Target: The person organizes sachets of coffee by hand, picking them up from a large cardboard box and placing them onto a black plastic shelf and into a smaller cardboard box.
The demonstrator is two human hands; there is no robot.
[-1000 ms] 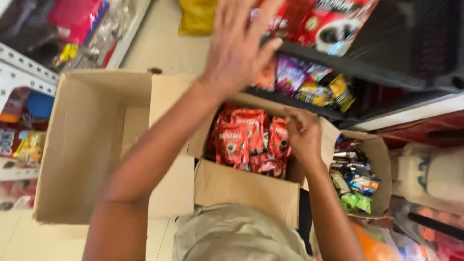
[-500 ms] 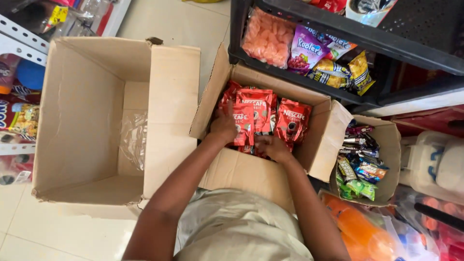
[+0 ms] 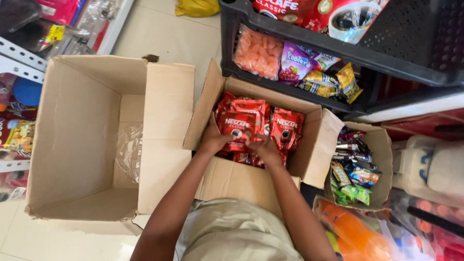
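Shop floor of pale tile, black crate shelf of snack bags cut off at top, large empty cardboard box at left. Both hands are down in the smaller open carton: left hand and right hand curl their fingers around red coffee sachets, which stand upright in rows, long axis vertical, printed faces toward the camera; lower packs are hidden behind hands and carton wall, so the exact grip is hard to make out. Versus a second ago, the left hand has dropped from the shelf into the carton.

Left hand down from shelf onto red packets.
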